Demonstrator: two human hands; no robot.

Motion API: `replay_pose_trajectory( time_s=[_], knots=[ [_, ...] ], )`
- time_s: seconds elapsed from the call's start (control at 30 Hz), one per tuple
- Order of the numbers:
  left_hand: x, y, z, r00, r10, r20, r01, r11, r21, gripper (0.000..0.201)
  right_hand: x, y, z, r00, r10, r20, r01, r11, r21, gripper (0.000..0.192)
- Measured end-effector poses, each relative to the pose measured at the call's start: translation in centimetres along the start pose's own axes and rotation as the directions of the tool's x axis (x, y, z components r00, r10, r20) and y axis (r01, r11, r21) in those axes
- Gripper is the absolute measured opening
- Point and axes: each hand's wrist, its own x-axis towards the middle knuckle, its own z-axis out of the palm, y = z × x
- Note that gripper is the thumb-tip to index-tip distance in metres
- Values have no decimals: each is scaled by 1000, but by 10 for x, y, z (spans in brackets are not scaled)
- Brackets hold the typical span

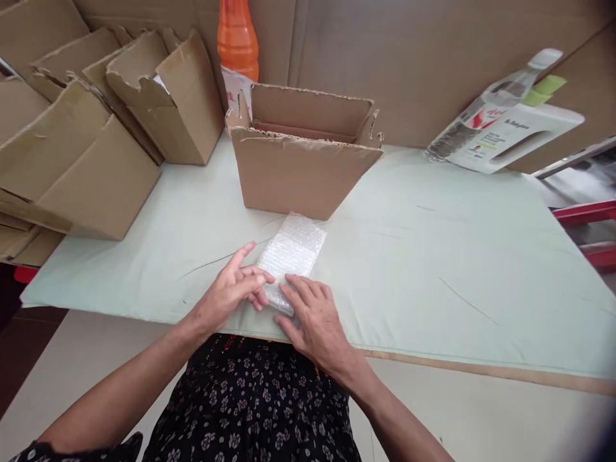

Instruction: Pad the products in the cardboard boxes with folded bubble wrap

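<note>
A flat piece of clear bubble wrap (pixel 293 250), seemingly a pouch or folded sheet, lies slanted on the pale green tabletop close to the front edge. Over its lower left side is my left hand (pixel 239 282), fingers apart, the index finger lifted off. My right hand (pixel 315 314) rests palm down on the lower right end, its fingers spread and its thumb near the table edge. Just behind the bubble wrap stands an open-topped cardboard box (pixel 303 167), its upper edges cut unevenly. Whether anything is inside the bubble wrap I cannot tell.
Several cut cardboard boxes (pixel 96 186) crowd the left side. An orange bottle (pixel 238 45) stands behind the middle box. At the back right lean a clear plastic bottle (pixel 481 115) and a white jug (pixel 534 135) with a green cap. A red plastic piece (pixel 587 212) shows beyond the right edge.
</note>
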Motion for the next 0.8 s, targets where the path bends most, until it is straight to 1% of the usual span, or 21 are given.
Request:
replay_pose_trajectory(
  time_s=[0.03,0.07,0.1,0.13,0.17,0.2,0.23,0.27,0.3,0.33,0.37,0.43,0.47,0.5,0.53,0.6,0.67,0.7,0.73,0.77,0.8],
  knots=[
    [-6,-2,-4,991,124,-44,-115,979,169,85,1,1,5,1000,3,-8,-3,1000,-5,28],
    [-12,-5,-7,965,257,-52,-223,908,354,79,3,2,7,999,12,-30,-12,1000,12,25],
    [-17,-8,-11,927,376,-15,-315,795,518,72,3,3,8,998,28,-53,-25,998,55,24],
    [-21,-12,-15,886,459,61,-389,666,636,64,3,4,7,996,53,-66,-45,992,117,23],
    [-23,-17,-17,851,501,154,-452,553,699,56,3,5,5,995,83,-61,-70,979,191,22],
    [-25,-21,-19,826,513,233,-501,479,721,49,2,5,1,993,115,-36,-101,959,263,21],
    [-25,-25,-19,811,514,281,-531,443,722,42,1,5,-2,990,145,-1,-136,936,323,20],
    [-25,-28,-19,806,512,297,-541,435,720,37,-2,4,-6,985,172,27,-170,917,360,19],
    [-24,-31,-18,813,507,285,-530,443,723,33,-5,3,-9,980,200,27,-195,910,367,20],
    [-22,-32,-16,828,500,253,-501,459,733,31,-8,2,-11,975,223,-11,-206,916,343,21],
    [-19,-33,-15,846,490,210,-461,477,748,30,-12,1,-13,970,232,-79,-200,935,294,23],
    [-14,-34,-11,870,472,146,-397,493,774,33,-18,-1,-15,959,184,-216,-152,975,160,30],
    [-11,-34,-10,871,472,136,-387,489,782,35,-20,-2,-14,962,132,-241,-111,989,97,31],
    [-9,-34,-10,865,483,136,-388,472,792,35,-20,-3,-13,972,73,-225,-64,997,45,32],
    [-7,-35,-9,850,508,142,-398,443,803,34,-19,-3,-11,983,18,-180,-18,1000,2,32],
    [-6,-36,-10,800,582,150,-419,361,833,33,-13,-3,-5,994,-58,-90,52,996,-69,29],
    [-10,-36,-11,739,649,180,-447,273,852,36,-6,-1,-1,995,-75,-62,68,993,-101,25],
    [-13,-36,-12,714,663,223,-481,234,845,38,-3,0,0,996,-65,-69,59,995,-87,23],
    [-18,-35,-12,699,659,278,-525,209,825,39,0,1,-1,996,-48,-75,44,998,-51,22],
    [-22,-35,-12,691,645,328,-569,204,797,39,0,1,-3,997,-25,-66,25,1000,1,21],
    [-25,-34,-12,691,627,359,-599,220,770,39,0,1,-5,999,-5,-44,8,998,61,20]
  ],
)
